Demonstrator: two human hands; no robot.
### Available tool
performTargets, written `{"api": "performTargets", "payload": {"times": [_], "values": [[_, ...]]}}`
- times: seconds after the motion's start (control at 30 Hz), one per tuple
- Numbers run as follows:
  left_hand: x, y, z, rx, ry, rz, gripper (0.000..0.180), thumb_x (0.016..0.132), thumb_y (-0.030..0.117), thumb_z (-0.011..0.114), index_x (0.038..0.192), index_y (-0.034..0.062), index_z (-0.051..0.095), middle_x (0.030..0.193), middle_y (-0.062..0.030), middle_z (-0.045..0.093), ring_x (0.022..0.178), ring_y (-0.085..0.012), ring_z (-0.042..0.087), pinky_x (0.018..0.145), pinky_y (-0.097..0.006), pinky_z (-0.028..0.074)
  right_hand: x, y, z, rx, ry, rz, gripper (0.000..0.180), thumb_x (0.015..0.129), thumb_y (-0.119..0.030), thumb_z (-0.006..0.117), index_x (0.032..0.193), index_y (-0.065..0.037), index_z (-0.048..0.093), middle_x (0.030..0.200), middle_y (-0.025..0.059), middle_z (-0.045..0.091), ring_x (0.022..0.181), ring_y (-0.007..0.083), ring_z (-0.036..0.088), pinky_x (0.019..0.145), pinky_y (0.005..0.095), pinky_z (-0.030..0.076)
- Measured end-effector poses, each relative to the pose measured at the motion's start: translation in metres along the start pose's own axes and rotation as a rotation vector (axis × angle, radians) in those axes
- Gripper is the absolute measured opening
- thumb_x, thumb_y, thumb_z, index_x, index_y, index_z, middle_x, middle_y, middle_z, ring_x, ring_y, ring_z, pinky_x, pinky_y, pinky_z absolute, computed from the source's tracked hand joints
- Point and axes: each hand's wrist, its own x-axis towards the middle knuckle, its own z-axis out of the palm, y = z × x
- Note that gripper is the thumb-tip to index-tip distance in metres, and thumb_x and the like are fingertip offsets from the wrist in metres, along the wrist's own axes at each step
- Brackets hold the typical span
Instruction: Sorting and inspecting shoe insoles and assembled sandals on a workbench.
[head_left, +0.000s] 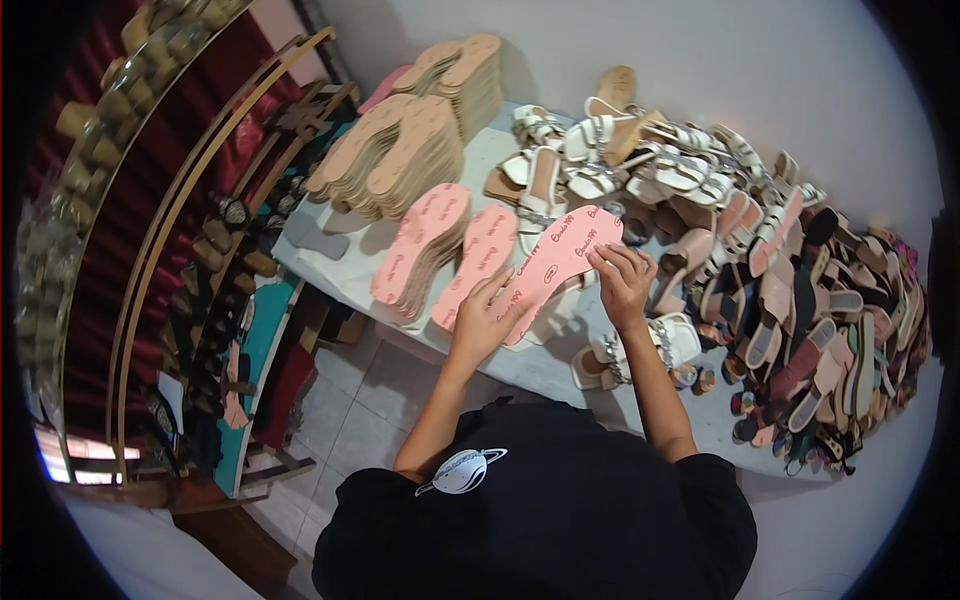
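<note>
Between my two hands is a pink printed insole point(560, 250), tilted above the table. My left hand point(485, 318) grips its lower left edge near the heel. At the wide toe end, the fingers of my right hand point(622, 278) close on the right edge. Just left of it lies a second pink insole stack point(482, 258), partly hidden by my left hand. Further left stands a taller stack of pink-topped insoles point(425, 240). White sandals point(545, 190) with chain trim lie behind the held insole, and another white sandal point(597, 362) rests below it.
Tall stacks of beige insoles point(415, 150) stand at the table's far left. Heaped sandals point(810, 330) cover the right side, with white ones point(690, 165) toward the wall. A shelf rack point(265, 350) holding shoe parts stands left of the table point(345, 275), above a tiled floor point(375, 390).
</note>
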Motion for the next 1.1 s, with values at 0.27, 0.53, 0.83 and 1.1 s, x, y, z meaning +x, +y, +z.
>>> {"api": "performTargets", "payload": {"times": [0.27, 0.53, 0.83, 1.1], "values": [[-0.032, -0.042, -0.085, 0.292, 0.306, 0.176, 0.088, 0.059, 0.032, 0.085, 0.130, 0.0005, 0.044, 0.125, -0.0176, 0.051, 0.113, -0.0303, 0.051, 0.093, -0.039, 0.042, 0.022, -0.068, 0.095, 0.109, 0.013, -0.016, 0.027, 0.074, -0.008, 0.067, 0.098, -0.021, 0.067, 0.105, -0.0068, 0.063, 0.099, 0.0132, 0.057, 0.087, 0.0374, 0.033], [-0.027, -0.073, -0.122, 0.254, 0.556, 0.135, 0.079, 0.058, 0.021, 0.086, 0.125, -0.0004, 0.050, 0.116, -0.0150, 0.057, 0.105, -0.0258, 0.056, 0.090, -0.035, 0.044, 0.052, -0.100, 0.159, 0.240, -0.025, -0.127, 0.031, 0.074, -0.009, 0.062, 0.102, -0.021, 0.067, 0.103, -0.0065, 0.062, 0.095, 0.0143, 0.056, 0.082, 0.0363, 0.034], [-0.014, -0.101, -0.125, 0.277, 0.592, 0.117, 0.045, 0.060, 0.015, 0.083, 0.100, 0.0024, 0.067, 0.110, -0.0138, 0.060, 0.103, -0.0263, 0.057, 0.090, -0.035, 0.043, 0.059, -0.090, 0.190, 0.287, -0.143, -0.259, 0.035, 0.071, -0.007, 0.060, 0.104, -0.017, 0.066, 0.103, -0.0047, 0.063, 0.093, 0.0158, 0.056, 0.080, 0.0348, 0.038], [-0.010, -0.105, -0.118, 0.189, 0.581, 0.089, 0.047, 0.060, 0.014, 0.082, 0.104, 0.0054, 0.067, 0.114, -0.0149, 0.059, 0.104, -0.0282, 0.056, 0.090, -0.037, 0.043, 0.056, -0.082, 0.195, 0.317, -0.199, -0.275, 0.034, 0.073, -0.009, 0.059, 0.106, -0.016, 0.066, 0.106, -0.0034, 0.063, 0.095, 0.0162, 0.057, 0.082, 0.0330, 0.040]]}}
